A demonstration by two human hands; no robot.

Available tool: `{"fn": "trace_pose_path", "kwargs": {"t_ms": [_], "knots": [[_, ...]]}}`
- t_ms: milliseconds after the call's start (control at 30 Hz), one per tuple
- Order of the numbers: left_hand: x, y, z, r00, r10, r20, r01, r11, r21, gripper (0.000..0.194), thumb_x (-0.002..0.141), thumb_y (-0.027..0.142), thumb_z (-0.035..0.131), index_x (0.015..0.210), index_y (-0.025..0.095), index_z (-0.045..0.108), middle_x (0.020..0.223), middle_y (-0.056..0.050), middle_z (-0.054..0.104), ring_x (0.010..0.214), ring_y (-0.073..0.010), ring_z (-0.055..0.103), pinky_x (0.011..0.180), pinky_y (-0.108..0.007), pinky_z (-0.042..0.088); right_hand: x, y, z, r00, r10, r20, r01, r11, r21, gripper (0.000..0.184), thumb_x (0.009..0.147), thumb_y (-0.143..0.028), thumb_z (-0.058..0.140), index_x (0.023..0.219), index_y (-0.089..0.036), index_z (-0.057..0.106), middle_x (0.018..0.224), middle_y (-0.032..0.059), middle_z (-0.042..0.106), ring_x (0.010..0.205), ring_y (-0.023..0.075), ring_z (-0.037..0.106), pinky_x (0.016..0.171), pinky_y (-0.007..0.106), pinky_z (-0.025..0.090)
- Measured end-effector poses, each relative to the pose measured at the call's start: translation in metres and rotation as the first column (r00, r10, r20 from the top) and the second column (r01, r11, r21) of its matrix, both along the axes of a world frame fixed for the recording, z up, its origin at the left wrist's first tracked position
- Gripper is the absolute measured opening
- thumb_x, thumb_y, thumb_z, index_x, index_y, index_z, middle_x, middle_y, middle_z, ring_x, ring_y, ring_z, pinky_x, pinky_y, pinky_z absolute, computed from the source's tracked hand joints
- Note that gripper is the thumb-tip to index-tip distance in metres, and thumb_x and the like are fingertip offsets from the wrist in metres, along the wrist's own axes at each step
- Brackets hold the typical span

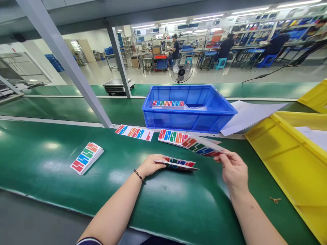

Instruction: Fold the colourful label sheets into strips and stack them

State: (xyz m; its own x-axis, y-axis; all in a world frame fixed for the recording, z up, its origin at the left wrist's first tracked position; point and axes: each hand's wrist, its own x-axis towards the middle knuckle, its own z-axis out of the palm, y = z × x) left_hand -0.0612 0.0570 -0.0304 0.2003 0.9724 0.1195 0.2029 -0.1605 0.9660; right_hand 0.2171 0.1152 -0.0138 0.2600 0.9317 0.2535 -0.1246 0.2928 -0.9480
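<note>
My left hand [150, 165] grips a small stack of sticker sheets [178, 163] with red, blue and green shapes, held just above the green belt [51, 160]. My right hand [233, 170] pinches one more coloured sticker sheet [203, 146] by its right end, lifted a little above and beyond the stack. A neat pile of the same sheets [87, 158] lies on the belt to the left. Two further sheets lie flat near the belt's far edge, one [134, 132] on the left and one [172, 136] in front of the blue bin.
A blue plastic bin [190, 108] with more sheets inside stands beyond the belt. White paper [251, 115] lies to its right. Yellow trays [293, 160] fill the right side. A slanted metal post [76, 78] crosses the left. People sit at benches far behind, near a floor fan [182, 72].
</note>
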Motion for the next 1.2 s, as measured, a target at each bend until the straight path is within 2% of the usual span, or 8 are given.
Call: {"fn": "trace_pose_path", "kwargs": {"t_ms": [133,267,567,700,867,967,1100,1200], "knots": [[0.004,-0.001,0.000,1.000,0.024,0.016,-0.025,0.998,0.058,0.015,0.065,0.017,0.065,0.078,0.017,0.072,0.128,-0.010,0.050,0.104,-0.0214,0.056,0.095,-0.032,0.041,-0.020,-0.013,-0.003,0.929,0.285,0.238,-0.272,0.958,-0.085,0.017,0.067,-0.033,0.067,0.059,-0.019,0.060,0.086,0.0051,0.064,0.057,0.0123,0.057,0.057,0.029,0.050],[0.007,-0.001,0.001,0.998,0.049,-0.043,-0.047,0.998,0.052,0.015,0.068,0.016,0.061,0.079,0.018,0.071,0.098,-0.007,0.068,0.093,-0.0194,0.061,0.088,-0.031,0.045,-0.025,-0.017,-0.002,0.841,0.435,0.320,-0.417,0.900,-0.129,0.021,0.067,-0.035,0.066,0.055,-0.019,0.062,0.092,0.0087,0.066,0.079,0.0202,0.061,0.063,0.030,0.050],[0.005,-0.002,0.001,0.993,0.080,-0.091,-0.073,0.995,0.069,0.016,0.068,0.015,0.060,0.080,0.018,0.071,0.091,-0.006,0.070,0.086,-0.0177,0.062,0.083,-0.029,0.047,0.005,0.006,-0.004,0.983,0.042,-0.177,-0.043,0.999,-0.002,0.020,0.057,-0.032,0.075,0.059,-0.021,0.059,0.060,-0.0026,0.063,0.049,0.0114,0.057,0.049,0.026,0.047],[0.006,-0.002,-0.001,0.998,0.046,-0.053,-0.042,0.997,0.069,0.014,0.068,0.017,0.063,0.079,0.017,0.071,0.111,-0.010,0.062,0.098,-0.0197,0.059,0.090,-0.033,0.044,-0.011,-0.001,-0.008,0.991,0.129,0.014,-0.128,0.987,-0.097,0.020,0.059,-0.034,0.074,0.061,-0.019,0.061,0.057,-0.0009,0.063,0.053,0.0147,0.060,0.053,0.028,0.048],[0.007,-0.002,0.000,0.997,0.062,-0.039,-0.059,0.995,0.083,0.013,0.067,0.020,0.064,0.079,0.018,0.071,0.123,-0.010,0.055,0.113,-0.0233,0.050,0.097,-0.036,0.038,-0.025,-0.013,-0.006,0.818,0.478,0.321,-0.424,0.877,-0.226,0.027,0.073,-0.044,0.059,0.072,-0.019,0.067,0.079,0.0067,0.070,0.069,0.0187,0.062,0.065,0.032,0.050],[0.007,-0.002,0.002,0.996,0.049,-0.076,-0.044,0.997,0.067,0.014,0.070,0.018,0.061,0.080,0.018,0.071,0.099,-0.008,0.066,0.099,-0.0202,0.058,0.092,-0.034,0.042,-0.022,-0.014,-0.001,0.806,0.405,0.431,-0.398,0.911,-0.113,0.028,0.074,-0.047,0.055,0.077,-0.021,0.067,0.093,0.0076,0.067,0.069,0.0172,0.059,0.063,0.031,0.050],[0.007,-0.002,0.004,0.992,0.077,-0.104,-0.070,0.995,0.069,0.015,0.070,0.017,0.061,0.081,0.017,0.070,0.094,-0.007,0.066,0.090,-0.0181,0.059,0.085,-0.030,0.045,-0.014,-0.013,0.005,0.710,0.402,0.578,-0.452,0.890,-0.063,0.015,0.066,-0.037,0.065,0.064,-0.022,0.065,0.077,0.0038,0.065,0.059,0.0155,0.057,0.054,0.029,0.048],[0.006,-0.002,0.003,0.989,0.101,-0.107,-0.094,0.993,0.069,0.015,0.070,0.015,0.061,0.082,0.017,0.070,0.092,-0.006,0.065,0.089,-0.0170,0.059,0.083,-0.028,0.046,-0.006,-0.011,0.007,0.792,0.324,0.517,-0.346,0.936,-0.056,0.012,0.070,-0.033,0.063,0.067,-0.022,0.066,0.064,0.0019,0.064,0.053,0.0150,0.057,0.050,0.028,0.047]]}}
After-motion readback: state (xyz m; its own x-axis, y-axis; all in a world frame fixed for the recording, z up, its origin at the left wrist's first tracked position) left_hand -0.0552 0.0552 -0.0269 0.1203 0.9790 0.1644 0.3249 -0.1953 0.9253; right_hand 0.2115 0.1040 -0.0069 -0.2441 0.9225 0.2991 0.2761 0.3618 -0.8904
